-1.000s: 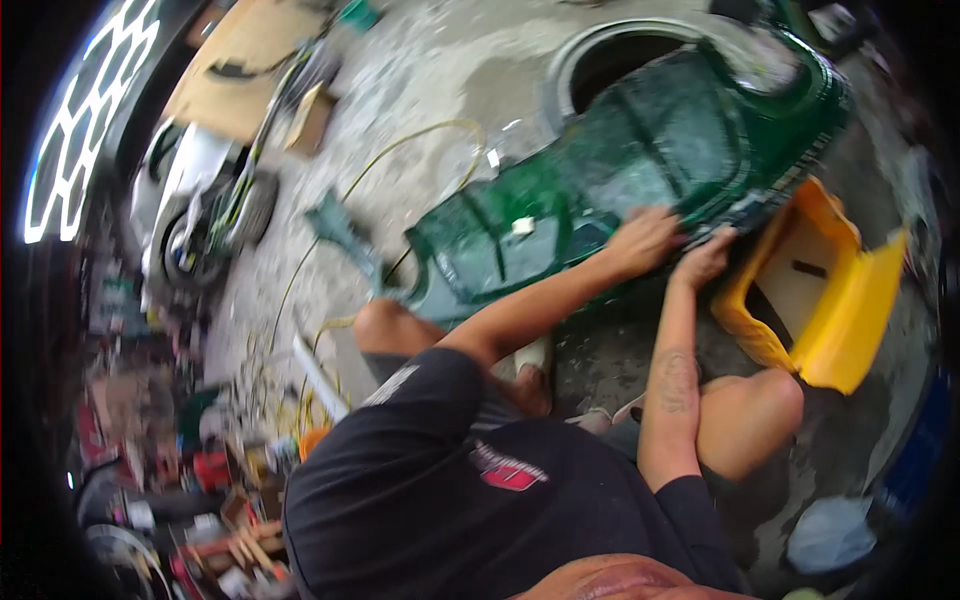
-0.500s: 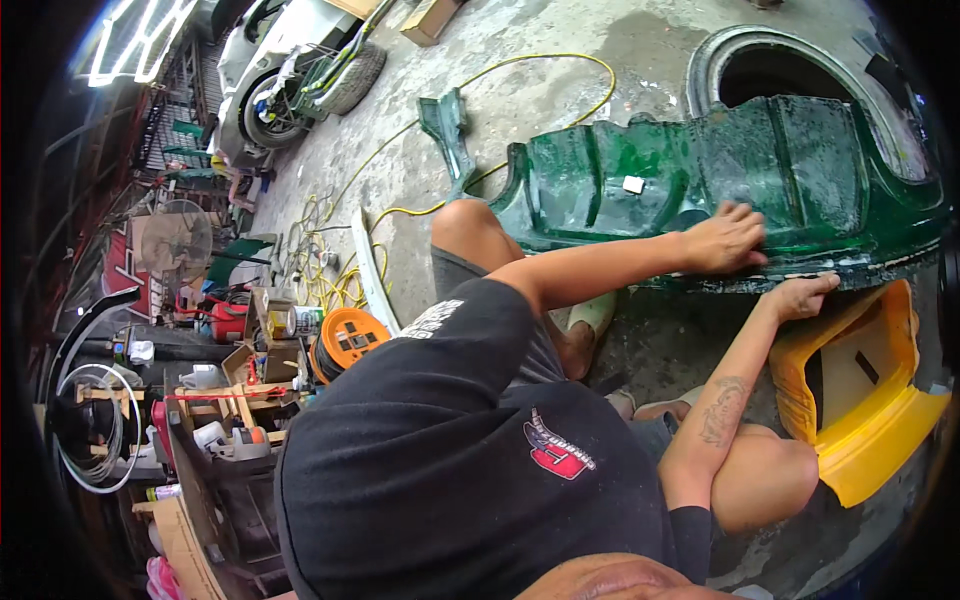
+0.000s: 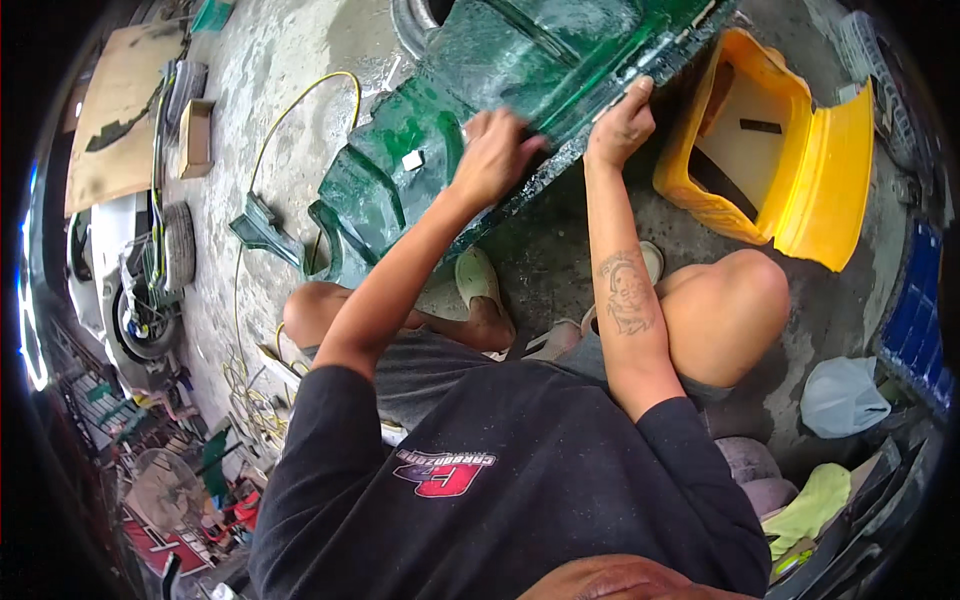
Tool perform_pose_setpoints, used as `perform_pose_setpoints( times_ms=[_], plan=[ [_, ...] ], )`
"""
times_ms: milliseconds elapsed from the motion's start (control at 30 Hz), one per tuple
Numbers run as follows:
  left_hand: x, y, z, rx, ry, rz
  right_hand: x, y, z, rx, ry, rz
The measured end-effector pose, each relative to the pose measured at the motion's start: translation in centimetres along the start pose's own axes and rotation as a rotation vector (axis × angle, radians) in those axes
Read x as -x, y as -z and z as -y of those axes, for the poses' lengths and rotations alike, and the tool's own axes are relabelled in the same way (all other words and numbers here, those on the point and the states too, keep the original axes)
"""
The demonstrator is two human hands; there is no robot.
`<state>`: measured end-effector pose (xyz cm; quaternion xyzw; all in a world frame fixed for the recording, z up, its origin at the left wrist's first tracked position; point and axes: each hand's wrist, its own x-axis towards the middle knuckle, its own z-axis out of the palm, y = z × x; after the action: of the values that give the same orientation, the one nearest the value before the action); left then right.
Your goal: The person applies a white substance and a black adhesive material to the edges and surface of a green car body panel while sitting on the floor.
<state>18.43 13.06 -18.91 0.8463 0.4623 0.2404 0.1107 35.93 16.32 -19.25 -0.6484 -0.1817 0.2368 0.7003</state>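
The large green moulded panel [image 3: 530, 60] lies diagonally across the upper middle, with a small white block [image 3: 413, 160] on it. My left hand [image 3: 492, 155] is on its surface near the lower edge, fingers bent and blurred; whether anything is under them is hidden. My right hand [image 3: 620, 125] is closed on the panel’s rough near edge, a little right of my left. Beside it sits a yellow moulded shell [image 3: 840, 190]. A narrow green piece [image 3: 260, 235] lies beyond the panel’s left end.
Yellow hose [image 3: 265, 150] crosses the concrete floor on the left, near a cardboard box [image 3: 195, 140], a wooden board [image 3: 110, 100] and a white vehicle with exposed wheel [image 3: 140, 320]. A fan [image 3: 160, 480] stands among clutter lower left. A plastic bag [image 3: 840, 395] and blue panel [image 3: 915, 320] lie right.
The head view has swung, so the panel again appears steeply diagonal. My left hand has moved along the panel’s surface and is blurred. My right hand still grips the edge.
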Motion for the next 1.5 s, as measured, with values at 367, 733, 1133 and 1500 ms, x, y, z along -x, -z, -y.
perform_pose_setpoints(
  times_ms=[367, 733, 1133, 1500],
  plan=[
    [-1.9, -0.8, -0.2, 0.039, -0.093, -0.069, -0.7, -0.4, 0.0, -0.061, 0.102, -0.002],
    [12.6, 4.6, 4.4, -0.150, 0.005, -0.070, 0.5, 0.9, -0.1, -0.213, -0.119, 0.132],
    [0.8, 1.1, -0.8, -0.011, -0.079, -0.249, -2.5, 5.7, 4.2, 0.060, -0.440, 0.672],
    [-5.5, -0.8, -1.9, 0.021, -0.149, -0.139, -2.6, 6.8, 3.3, 0.025, -0.319, 0.751]
  ],
)
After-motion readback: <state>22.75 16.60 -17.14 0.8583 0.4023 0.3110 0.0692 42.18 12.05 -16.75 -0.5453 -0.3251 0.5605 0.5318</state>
